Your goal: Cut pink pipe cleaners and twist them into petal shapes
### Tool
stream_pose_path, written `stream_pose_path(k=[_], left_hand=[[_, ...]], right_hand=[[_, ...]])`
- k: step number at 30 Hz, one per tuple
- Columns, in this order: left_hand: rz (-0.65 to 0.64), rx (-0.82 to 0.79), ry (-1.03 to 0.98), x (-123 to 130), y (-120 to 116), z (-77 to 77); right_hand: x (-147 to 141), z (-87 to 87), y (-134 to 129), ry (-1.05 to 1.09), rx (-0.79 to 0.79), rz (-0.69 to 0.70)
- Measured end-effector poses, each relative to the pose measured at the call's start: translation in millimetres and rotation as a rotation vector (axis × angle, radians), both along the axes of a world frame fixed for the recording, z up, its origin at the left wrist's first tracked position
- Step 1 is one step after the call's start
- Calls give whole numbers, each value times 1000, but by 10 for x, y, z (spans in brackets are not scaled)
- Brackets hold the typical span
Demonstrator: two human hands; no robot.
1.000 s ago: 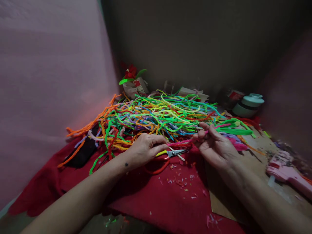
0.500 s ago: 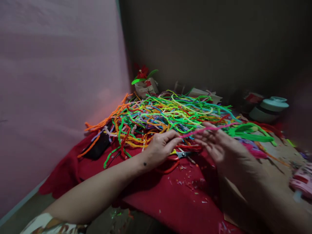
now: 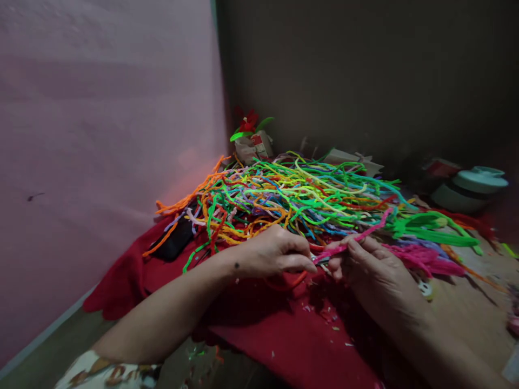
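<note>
A fuzzy pink pipe cleaner (image 3: 375,227) stretches between my hands, its free end pointing up to the right. My left hand (image 3: 284,251) is closed, thumb and forefinger pinching its near end. My right hand (image 3: 375,265) is closed too, holding the pipe cleaner between thumb and fingers a little farther along. Below them lie scissors with a red handle (image 3: 290,282), mostly hidden by my left hand. Just behind is a big tangled heap of pipe cleaners (image 3: 300,189) in many colours.
Bundles of green (image 3: 438,229) and pink pipe cleaners (image 3: 430,259) lie right, on a brown board (image 3: 470,308). A black object (image 3: 174,240) rests at the left. Behind stand a red flower (image 3: 248,121) and a lidded container (image 3: 472,186). Scraps litter the red cloth (image 3: 259,324).
My hands have come closer together, and my right fingers have closed more on the pink pipe cleaner. Its free end now tilts up more steeply. The view has shifted slightly left.
</note>
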State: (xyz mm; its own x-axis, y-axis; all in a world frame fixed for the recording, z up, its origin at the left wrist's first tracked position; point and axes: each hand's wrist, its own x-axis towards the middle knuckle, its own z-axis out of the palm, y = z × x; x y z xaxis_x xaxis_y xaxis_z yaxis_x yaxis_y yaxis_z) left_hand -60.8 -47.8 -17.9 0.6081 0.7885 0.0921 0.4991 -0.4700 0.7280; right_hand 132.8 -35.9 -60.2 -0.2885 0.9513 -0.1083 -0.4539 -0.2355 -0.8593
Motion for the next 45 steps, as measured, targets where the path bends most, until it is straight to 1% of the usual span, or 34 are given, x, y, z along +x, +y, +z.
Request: stream_pose_path(k=[1, 2, 3, 4, 5, 6, 7, 8, 9, 10, 12, 13, 15, 17, 19, 20, 22, 24, 25, 27, 29, 33, 35, 38, 42, 45], left_hand=[[57, -52, -61, -46, 0, 114], [143, -63, -134, -92, 25, 225], [234, -20, -195, -138, 83, 321], [317, 66, -227, -179, 180, 393], [377, 156, -211, -216, 314, 433], [416, 250, -156, -246, 477, 437], [447, 349, -66, -270, 656, 407], [471, 442, 51, -287, 837, 347], [472, 500, 207, -298, 1003, 266], [443, 540, 362, -303, 1140, 171], [371, 544, 434, -293, 1295, -22], [332, 540, 464, -282, 1313, -106], [280, 533, 511, -251, 1267, -226], [263, 528, 539, -222, 1190, -269], [278, 520, 546, -202, 1163, -242], [306, 519, 543, -194, 1180, -210], [405, 526, 529, -183, 1273, -131], [514, 530, 523, -173, 1414, -65], [546, 521, 528, -167, 1489, -45], [544, 482, 550, -154, 1625, -43], [508, 441, 575, -133, 1721, -84], [493, 413, 564, -81, 1784, -212], [515, 406, 515, -66, 1785, -250], [587, 382, 395, -84, 1803, -244], [743, 269, 174, -164, 1838, -166], [808, 182, -19, -212, 1807, -76]], right_hand=[[-6, 0, -3, 3, 14, 2], [-12, -6, -6, 0, 28, 8], [-19, -18, -10, -9, 39, 22], [-26, -36, -16, -19, 47, 40], [-34, -60, -24, -28, 51, 59], [-42, -88, -35, -39, 52, 79], [-49, -117, -46, -52, 54, 97], [-53, -145, -59, -67, 58, 116], [-57, -170, -71, -83, 63, 131], [-59, -188, -82, -101, 68, 144], [-60, -203, -99, -132, 69, 158], [-61, -199, -104, -140, 63, 160], [-66, -177, -108, -142, 46, 166], [-75, -149, -107, -146, 29, 179], [-86, -127, -104, -161, 18, 187], [-91, -121, -103, -168, 13, 191], [-98, -118, -104, -173, 6, 202], [-100, -126, -107, -184, 4, 225], [-99, -131, -108, -194, 2, 232], [-94, -141, -109, -215, -2, 240], [-85, -145, -105, -227, -16, 242], [-67, -135, -92, -243, -6, 260], [-64, -127, -87, -244, 8, 264], [-68, -123, -83, -238, 11, 262], [-81, -145, -83, -233, 22, 267], [-86, -160, -84, -218, 22, 262]])
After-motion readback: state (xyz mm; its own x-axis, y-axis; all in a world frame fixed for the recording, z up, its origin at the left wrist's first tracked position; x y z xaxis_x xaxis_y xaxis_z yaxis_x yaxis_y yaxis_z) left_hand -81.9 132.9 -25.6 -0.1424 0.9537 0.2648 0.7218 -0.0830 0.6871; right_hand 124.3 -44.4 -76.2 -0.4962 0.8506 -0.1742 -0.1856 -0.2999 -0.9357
